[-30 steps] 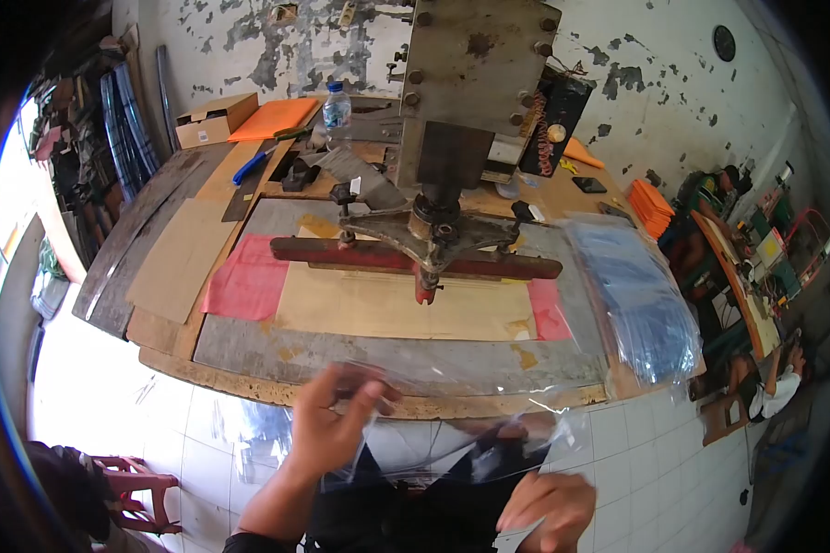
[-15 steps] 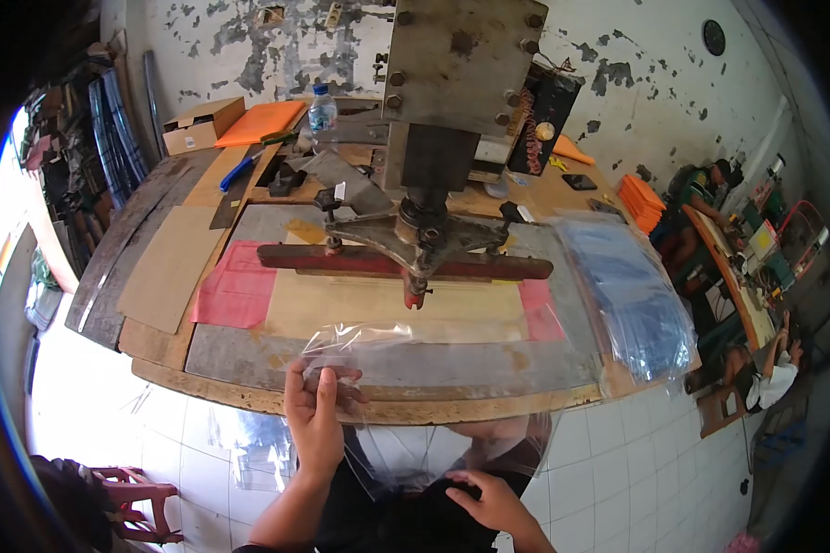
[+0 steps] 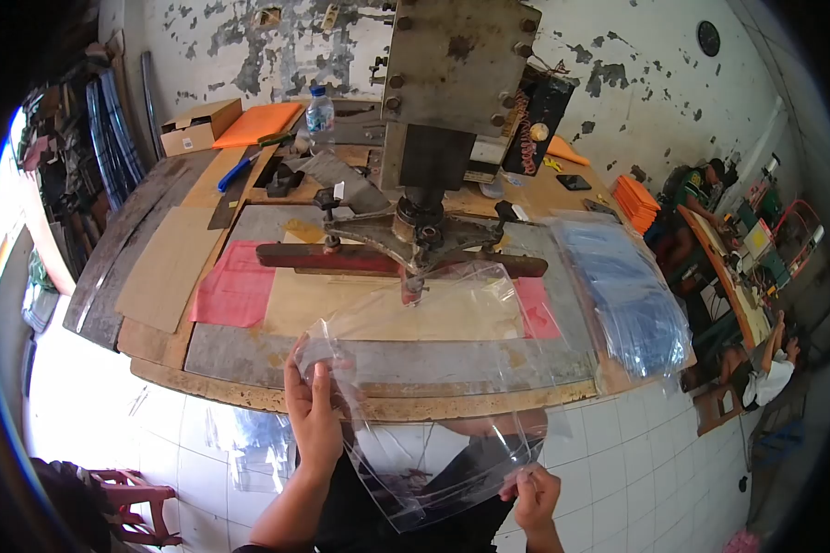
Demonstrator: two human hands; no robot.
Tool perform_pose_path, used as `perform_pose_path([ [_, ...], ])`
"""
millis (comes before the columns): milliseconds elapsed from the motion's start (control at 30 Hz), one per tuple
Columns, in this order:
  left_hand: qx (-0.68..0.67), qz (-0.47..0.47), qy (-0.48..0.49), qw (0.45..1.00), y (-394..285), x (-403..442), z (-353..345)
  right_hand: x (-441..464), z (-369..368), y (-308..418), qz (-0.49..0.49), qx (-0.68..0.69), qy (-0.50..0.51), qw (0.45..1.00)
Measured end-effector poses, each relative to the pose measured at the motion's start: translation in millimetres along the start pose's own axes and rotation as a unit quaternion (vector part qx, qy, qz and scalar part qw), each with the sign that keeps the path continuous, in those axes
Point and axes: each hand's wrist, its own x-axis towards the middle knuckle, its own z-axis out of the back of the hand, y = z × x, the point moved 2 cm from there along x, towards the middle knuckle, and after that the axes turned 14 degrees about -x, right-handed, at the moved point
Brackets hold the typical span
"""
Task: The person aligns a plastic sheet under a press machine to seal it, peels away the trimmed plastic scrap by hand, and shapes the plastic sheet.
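A clear plastic sheet [image 3: 433, 382] hangs tilted between my hands, its upper part in front of the press and its lower part over my lap. My left hand [image 3: 315, 410] grips its left edge between thumb and fingers. With closed fingertips, my right hand [image 3: 531, 496] pinches the lower right corner. Behind the sheet is a metal press with a red-edged bar [image 3: 341, 261]. Beneath the bar lies a cream board [image 3: 318, 318], with pink sheets [image 3: 235, 286] showing at both sides.
A stack of clear plastic sheets [image 3: 618, 295] lies on the table's right. Beyond stand a water bottle [image 3: 319, 115], a cardboard box [image 3: 200, 127] and orange packets [image 3: 260, 124]. Two people sit at a bench [image 3: 724, 272] on the right.
My right hand has moved right and closed on the sheet's lower corner. The sheet has swung up and tilted, its far edge now across the press bar. My left hand keeps its grip.
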Motion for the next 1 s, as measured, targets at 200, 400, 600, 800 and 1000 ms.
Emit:
perform_pose_path([
  [200, 0.047, -0.026, 0.009, 0.999, -8.6, -5.8, -1.0, 2.9, 8.6, 19.9, 0.084, -0.221, -0.094, 0.967],
  [400, 0.023, -0.021, 0.042, 0.999, -8.8, -14.4, -12.6, 6.7, -4.4, 31.8, 0.194, -0.213, -0.079, 0.954],
  [600, -0.017, -0.049, 0.096, 0.994, -18.1, -11.8, -21.0, 29.9, -23.0, 69.5, 0.349, -0.331, 0.187, 0.856],
  [800, -0.037, -0.023, 0.161, 0.986, -38.5, -5.5, -18.1, 56.2, -36.2, 18.0, 0.448, -0.426, 0.087, 0.781],
  [1000, -0.029, 0.001, 0.273, 0.962, -38.0, -34.8, -42.0, 64.1, -72.3, 68.7, 0.408, -0.172, -0.014, 0.897],
])
